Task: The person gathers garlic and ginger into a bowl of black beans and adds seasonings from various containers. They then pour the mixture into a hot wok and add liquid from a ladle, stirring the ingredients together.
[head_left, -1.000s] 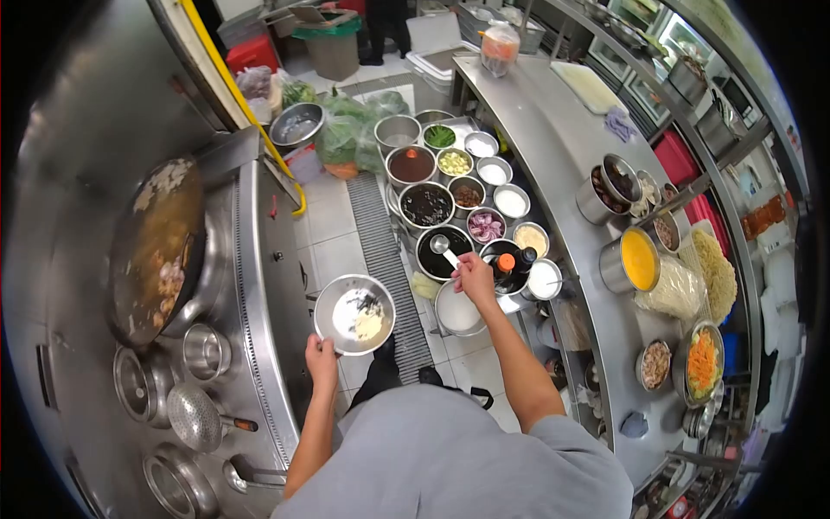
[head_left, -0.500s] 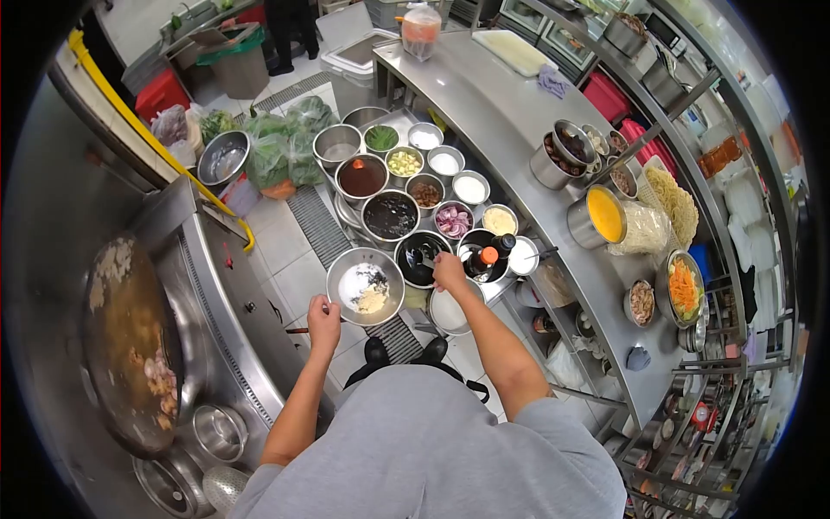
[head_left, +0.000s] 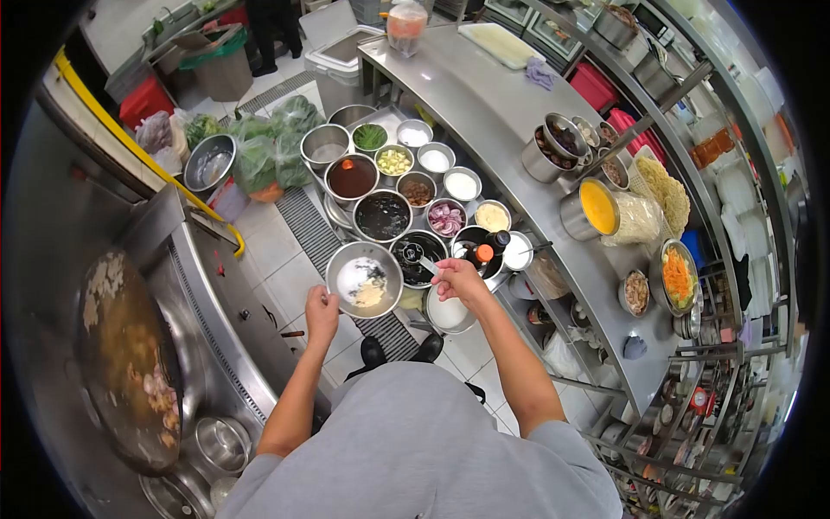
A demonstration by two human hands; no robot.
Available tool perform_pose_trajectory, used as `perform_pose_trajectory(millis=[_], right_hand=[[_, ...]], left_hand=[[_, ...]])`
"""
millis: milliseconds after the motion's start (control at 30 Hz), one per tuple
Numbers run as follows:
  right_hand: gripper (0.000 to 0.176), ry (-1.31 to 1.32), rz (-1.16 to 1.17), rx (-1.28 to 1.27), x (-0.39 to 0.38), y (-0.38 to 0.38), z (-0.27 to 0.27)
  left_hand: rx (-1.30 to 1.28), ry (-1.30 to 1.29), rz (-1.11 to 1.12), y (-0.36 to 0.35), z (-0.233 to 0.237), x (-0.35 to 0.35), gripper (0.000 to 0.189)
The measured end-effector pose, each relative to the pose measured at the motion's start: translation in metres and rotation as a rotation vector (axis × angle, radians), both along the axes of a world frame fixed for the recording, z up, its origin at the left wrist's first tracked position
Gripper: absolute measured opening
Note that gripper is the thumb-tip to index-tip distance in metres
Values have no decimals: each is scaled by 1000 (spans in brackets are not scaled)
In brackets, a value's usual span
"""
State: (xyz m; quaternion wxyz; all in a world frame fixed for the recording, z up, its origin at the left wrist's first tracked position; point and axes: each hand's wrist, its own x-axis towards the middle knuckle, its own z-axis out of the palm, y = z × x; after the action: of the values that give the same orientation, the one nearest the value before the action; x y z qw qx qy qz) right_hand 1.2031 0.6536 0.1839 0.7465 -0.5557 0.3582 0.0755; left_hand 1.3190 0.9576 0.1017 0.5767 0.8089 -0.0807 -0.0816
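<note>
In the head view a steel mixing bowl [head_left: 393, 285] holds white powder, a yellowish heap and some dark streaks. My left hand [head_left: 322, 313] is closed on its left rim, fingers pinched at the edge. To the right of the bowl, my right hand [head_left: 458, 281] grips the pale handle of a spoon [head_left: 415, 253]. The spoon's round head is over a pot of dark sauce [head_left: 402, 270]. Just below that pot, near my right wrist, is a pot of white contents [head_left: 450, 313]. Bottles [head_left: 482, 254] with orange and black caps stand in a pot beyond my right hand.
Several pots stand close together ahead, including brown sauce [head_left: 352, 177], black sauce [head_left: 382, 216] and sliced onions [head_left: 447, 218]. A large wok [head_left: 130, 363] with liquid and meat is on the left. A steel counter [head_left: 484, 112] curves along the right. A person's legs [head_left: 272, 35] are far back.
My right hand has shifted slightly right and down, and the spoon's head now shows over the dark sauce. My left hand stays on the bowl. The whole view has shifted a little.
</note>
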Motion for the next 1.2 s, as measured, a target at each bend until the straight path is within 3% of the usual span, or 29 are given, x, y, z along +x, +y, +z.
perform_pose_trajectory(millis=[33, 67, 167, 333, 467, 567, 600, 700, 733, 867, 967, 1000, 1200], right_hand=[[23, -12, 12, -5, 0, 3, 4], [23, -23, 27, -9, 1, 6, 6], [20, -61, 49, -193, 4, 13, 7], [25, -386, 245, -1363, 0, 26, 8], [26, -544, 237, -1586, -4, 25, 26], [20, -405, 93, -1171, -7, 21, 5], [18, -298, -4, -786, -6, 23, 1], [22, -256, -254, -128, -6, 26, -7], [25, -231, -278, -73, -6, 26, -6], [23, -134, -317, -159, -2, 20, -27], [22, 15, 66, -829, 10, 7, -55], [18, -194, 158, -1404, 14, -1, -82], [13, 14, 436, -1376, 52, 5, -85]], left_hand=[[-31, 40, -5, -5, 5, -2, 15], [3, 18, -28, -3, -35, 4, 14], [-260, 382, -27, -36, 14, -6, 14], [-362, 441, -87, -49, 11, -5, 14], [-373, 411, -93, -56, 6, 1, 16], [-385, 361, -70, -60, -6, 4, 21], [-379, 359, -69, -61, -6, 5, 21], [-359, 376, -47, -61, -8, 3, 20], [-368, 387, -36, -60, -10, 2, 20], [-336, 384, 38, -40, -20, 0, 18], [-367, 378, 80, -12, -21, -2, 17], [-360, 381, 101, -5, -13, -3, 17], [-309, 322, 209, 35, 13, -9, 16]])
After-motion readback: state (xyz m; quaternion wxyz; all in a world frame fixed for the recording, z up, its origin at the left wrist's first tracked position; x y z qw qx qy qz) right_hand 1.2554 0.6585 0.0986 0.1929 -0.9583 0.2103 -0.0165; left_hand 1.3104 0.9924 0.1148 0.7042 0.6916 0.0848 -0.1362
